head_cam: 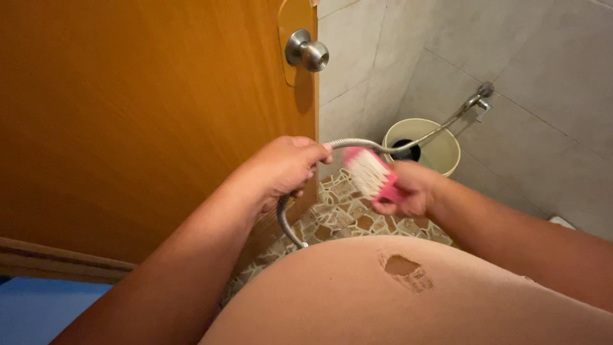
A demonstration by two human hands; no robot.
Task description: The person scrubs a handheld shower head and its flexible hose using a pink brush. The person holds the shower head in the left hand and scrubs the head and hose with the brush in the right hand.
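Orange wooden door (128,115) at left, round metal knob (308,52) near its edge. Grey tiled wall (543,76) at right. Pale bucket (444,150) in corner on pebble-pattern floor (348,214). Blue surface (32,310) bottom left.

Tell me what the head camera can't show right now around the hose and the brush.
- Head view: the left hand hides the head of the flexible metal hose.
- The right hand covers the handle of the pink scrubbing brush with white bristles.
- Hose and brush block most of the cream plastic bucket.
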